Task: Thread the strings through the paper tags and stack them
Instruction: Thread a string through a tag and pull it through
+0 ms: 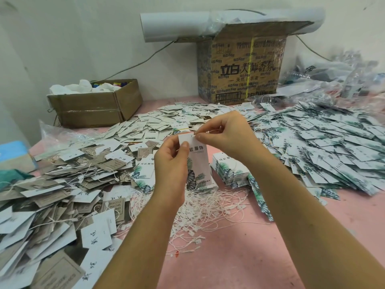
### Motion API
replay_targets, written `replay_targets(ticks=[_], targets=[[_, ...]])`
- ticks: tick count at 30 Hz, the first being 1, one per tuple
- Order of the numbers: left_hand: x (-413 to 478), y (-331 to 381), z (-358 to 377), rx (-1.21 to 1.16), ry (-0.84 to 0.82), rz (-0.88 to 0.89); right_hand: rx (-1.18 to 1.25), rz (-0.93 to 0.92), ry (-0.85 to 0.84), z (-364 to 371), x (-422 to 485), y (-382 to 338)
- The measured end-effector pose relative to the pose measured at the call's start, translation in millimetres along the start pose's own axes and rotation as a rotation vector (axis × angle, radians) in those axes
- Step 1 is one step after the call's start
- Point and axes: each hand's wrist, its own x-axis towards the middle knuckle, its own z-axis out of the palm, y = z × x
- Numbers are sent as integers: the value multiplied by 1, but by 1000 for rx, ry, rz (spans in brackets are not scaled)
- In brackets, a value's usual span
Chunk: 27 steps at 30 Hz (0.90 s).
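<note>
so my left hand (169,163) is gripping 1 leaf-print tag (199,163) upright over the table, long side running up and down, and my right hand (226,136) is pinching a string (195,134) tip right at its top-edge hole, closest for threading.

Box (239,80) reads 立白, held tag (200,161) 服饰, grey tags (113,205) WORK

A pink table (239,257) stands against a plain white wall (73,38).
</note>
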Motion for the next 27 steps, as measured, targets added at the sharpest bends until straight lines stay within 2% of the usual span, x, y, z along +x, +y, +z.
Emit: replay_targets(ticks=[5, 13, 16, 20, 27], targets=[[0, 0, 0, 5, 11, 5, -171, -33, 53, 5, 0, 0], [-3, 3, 1, -9, -33, 14, -257, -72, 73, 9, 1, -1], [-3, 6, 1, -123, -72, -30, -196, -58, 74, 7, 1, 0], [-1, 7, -2, -274, -122, -95, 5, -18, 31, 5, 0, -1], [2, 5, -4, -407, -63, -144, 104, -38, -71, 8, -2, -4]])
